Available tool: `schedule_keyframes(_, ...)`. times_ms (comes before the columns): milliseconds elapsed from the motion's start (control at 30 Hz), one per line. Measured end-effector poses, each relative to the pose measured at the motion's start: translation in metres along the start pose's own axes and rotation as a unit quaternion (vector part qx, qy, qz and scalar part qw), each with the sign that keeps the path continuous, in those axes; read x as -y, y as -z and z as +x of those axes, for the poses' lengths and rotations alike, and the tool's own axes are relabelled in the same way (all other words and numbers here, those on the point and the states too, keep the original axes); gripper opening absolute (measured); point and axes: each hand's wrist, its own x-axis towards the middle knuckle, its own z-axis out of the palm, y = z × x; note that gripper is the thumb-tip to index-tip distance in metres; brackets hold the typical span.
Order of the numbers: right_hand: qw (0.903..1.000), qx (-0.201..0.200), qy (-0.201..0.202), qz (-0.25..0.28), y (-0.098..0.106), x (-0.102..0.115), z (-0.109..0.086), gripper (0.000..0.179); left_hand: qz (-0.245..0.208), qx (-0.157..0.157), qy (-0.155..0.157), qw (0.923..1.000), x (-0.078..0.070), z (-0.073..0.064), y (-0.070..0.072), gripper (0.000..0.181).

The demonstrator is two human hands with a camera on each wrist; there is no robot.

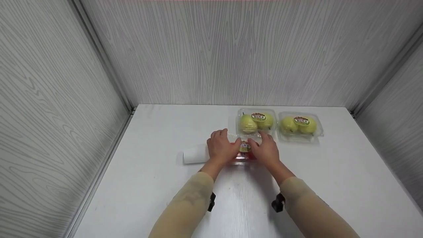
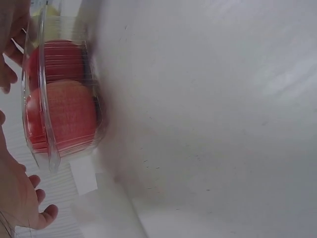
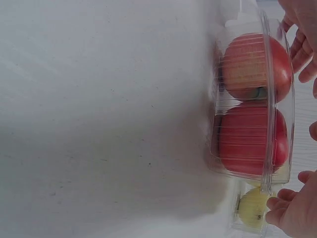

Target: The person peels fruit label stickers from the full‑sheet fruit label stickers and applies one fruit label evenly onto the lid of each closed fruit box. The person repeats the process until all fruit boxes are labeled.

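Note:
A clear plastic clamshell box (image 1: 243, 162) with two red apples (image 2: 72, 111) in it stands on the white table, its lid down. On its lid lies an oval printed sticker (image 1: 245, 146). My left hand (image 1: 221, 147) is at the box's left side, fingers spread, its thumb touching the lid by the sticker's left edge. From the other side my right hand (image 1: 267, 150) lays its thumb by the sticker's right edge, fingers stretched over the far right corner. Both wrist views show the fingers extended, not wrapped around the box.
Behind the apples stands a clear box of yellow-green pears (image 1: 248, 124) bearing a similar sticker. Another box of pears (image 1: 307, 125) is to its right. A white roll (image 1: 195, 155) lies left of the apple box, partly behind my left hand. Grained panels (image 1: 211, 53) enclose the table.

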Motion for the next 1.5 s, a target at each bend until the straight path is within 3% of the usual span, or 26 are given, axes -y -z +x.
schedule_keyframes(300,0.9995,0.021,-0.001,-0.024,-0.003,0.002,0.0,0.075,0.02,0.05,0.033,0.998,0.001,0.001,-0.007,0.073)
schedule_keyframes(700,0.9998,-0.004,-0.011,-0.015,-0.009,0.005,-0.004,0.073,0.047,0.014,0.028,0.9984,0.002,-0.003,-0.013,0.066)
schedule_keyframes(1500,0.9996,-0.024,-0.014,-0.009,-0.014,0.009,-0.013,0.067,0.049,-0.004,0.038,0.9981,0.004,-0.01,-0.009,0.058)
